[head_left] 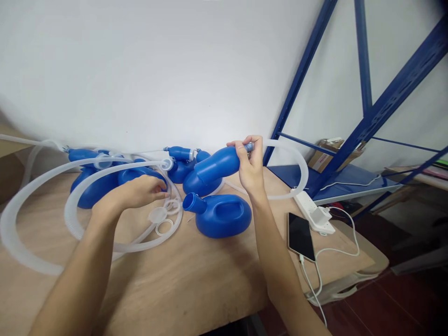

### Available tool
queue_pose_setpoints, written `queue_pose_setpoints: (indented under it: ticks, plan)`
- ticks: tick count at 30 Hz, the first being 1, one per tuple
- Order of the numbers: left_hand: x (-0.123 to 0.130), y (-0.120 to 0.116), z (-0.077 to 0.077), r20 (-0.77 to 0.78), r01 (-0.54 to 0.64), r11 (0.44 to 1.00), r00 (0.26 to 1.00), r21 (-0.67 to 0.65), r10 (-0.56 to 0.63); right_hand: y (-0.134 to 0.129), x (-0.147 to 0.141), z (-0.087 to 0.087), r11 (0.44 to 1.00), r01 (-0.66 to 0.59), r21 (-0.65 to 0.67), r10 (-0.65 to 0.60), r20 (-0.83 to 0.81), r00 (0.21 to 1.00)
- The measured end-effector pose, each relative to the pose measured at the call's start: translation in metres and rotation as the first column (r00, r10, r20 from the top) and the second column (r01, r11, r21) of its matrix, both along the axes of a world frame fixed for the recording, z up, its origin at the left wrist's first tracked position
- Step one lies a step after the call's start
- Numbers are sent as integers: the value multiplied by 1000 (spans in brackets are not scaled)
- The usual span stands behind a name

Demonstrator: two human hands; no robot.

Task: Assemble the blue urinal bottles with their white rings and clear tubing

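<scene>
My right hand (pixel 251 163) is closed around the narrow end of a blue plastic urinal funnel (pixel 219 164), where a translucent hose (pixel 304 172) joins it. The funnel is raised and tilted, its wide end pointing left. Below it stands a blue urinal bottle (pixel 224 217) with a moulded handle and an uncapped neck facing left. My left hand (pixel 142 191) hovers over the left part of the table, fingers curled together; what they hold, if anything, is hidden. Close to its fingertips lie a translucent cap (pixel 158 214) and a white ring (pixel 164 227).
More blue bottles (pixel 91 189) with coiled hoses (pixel 70 205) crowd the left and back of the table (pixel 196 280). A charging phone (pixel 301 236) and a white power strip (pixel 311 210) lie on the right. Blue metal shelving (pixel 364 126) rises beyond; a white wall (pixel 157 70) stands behind.
</scene>
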State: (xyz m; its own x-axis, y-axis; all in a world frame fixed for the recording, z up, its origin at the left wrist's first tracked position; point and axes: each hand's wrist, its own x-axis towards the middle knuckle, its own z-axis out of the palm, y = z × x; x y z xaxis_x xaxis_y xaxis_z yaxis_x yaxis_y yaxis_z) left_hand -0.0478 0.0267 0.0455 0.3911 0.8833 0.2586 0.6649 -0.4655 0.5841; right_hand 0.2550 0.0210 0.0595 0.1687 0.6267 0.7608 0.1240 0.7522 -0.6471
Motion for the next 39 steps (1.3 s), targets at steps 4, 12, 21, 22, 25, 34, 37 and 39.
queue_pose_setpoints:
  ticks: [4, 12, 21, 22, 25, 34, 37, 39]
  plan:
    - [9, -18, 11, 23, 59, 998, 998, -32, -59, -11, -23, -5, 996, -90, -17, 91, 76, 993]
    - [37, -45, 32, 132, -5, 978, 991, 206, -23, -19, -39, -9, 961, -273, -45, 277, 105, 955]
    - [21, -40, 33, 112, -57, 969, 993, 241, 31, -5, -16, -3, 910, -397, -125, 411, 122, 904]
    - [22, -41, 34, 108, -58, 968, 994, 245, 33, -5, -16, -3, 898, -415, -144, 432, 118, 894]
    - [24, -41, 34, 80, -60, 967, 996, 249, 41, -5, -15, -5, 871, -446, -204, 473, 107, 875]
    - [25, -35, 30, 10, -37, 980, 999, 197, 36, -1, -17, -8, 866, -461, -191, 492, 173, 853]
    - [26, -37, 32, 12, -35, 987, 999, 159, 34, 0, -14, -7, 874, -457, -166, 484, 202, 852]
    - [26, -37, 33, 30, -28, 993, 999, 115, 25, 2, -14, -8, 892, -432, -136, 452, 208, 867]
